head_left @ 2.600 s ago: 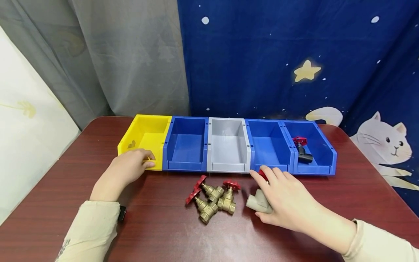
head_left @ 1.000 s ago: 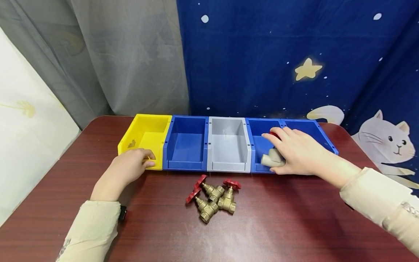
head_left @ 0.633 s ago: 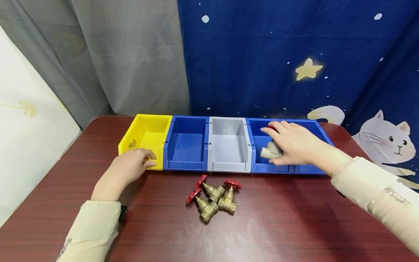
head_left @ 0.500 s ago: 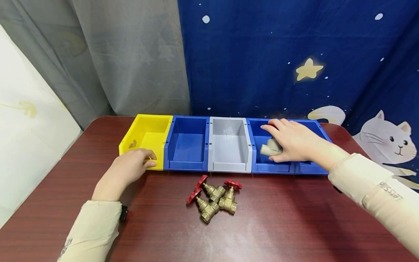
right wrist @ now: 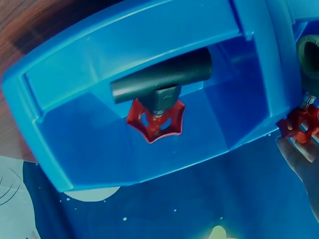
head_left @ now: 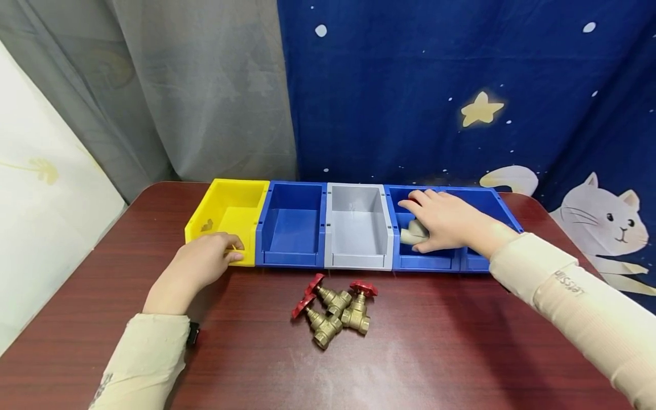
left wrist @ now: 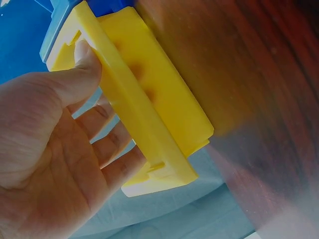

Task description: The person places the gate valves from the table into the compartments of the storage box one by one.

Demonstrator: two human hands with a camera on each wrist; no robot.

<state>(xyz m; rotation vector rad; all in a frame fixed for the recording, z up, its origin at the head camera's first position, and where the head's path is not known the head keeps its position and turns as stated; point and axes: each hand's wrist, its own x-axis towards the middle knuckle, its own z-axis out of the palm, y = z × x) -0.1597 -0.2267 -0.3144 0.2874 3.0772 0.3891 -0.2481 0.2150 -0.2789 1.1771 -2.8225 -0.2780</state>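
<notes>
My left hand (head_left: 205, 259) grips the front wall of the yellow bin (head_left: 238, 196); in the left wrist view the thumb lies over the wall's edge. Inside the second blue bin from the right (head_left: 426, 263), my right hand (head_left: 445, 219) holds a grey plastic valve (head_left: 414, 232). That valve's red handwheel (right wrist: 301, 124) shows at the right wrist view's edge, with fingertips against it. In the rightmost blue bin (right wrist: 139, 50) lies a black valve (right wrist: 162, 77) with a red handwheel; my right arm hides it in the head view.
Several brass valves with red handwheels (head_left: 333, 313) lie together on the dark red table (head_left: 246, 353), in front of the bins. Between yellow and right-hand bins stand a blue bin (head_left: 292, 228) and a grey bin (head_left: 359, 228). Curtains (head_left: 389, 85) hang behind.
My right hand has carried the grey valve from the table beside the brass valves up into the second blue bin from the right, lately shifting slightly left. The left hand keeps its place.
</notes>
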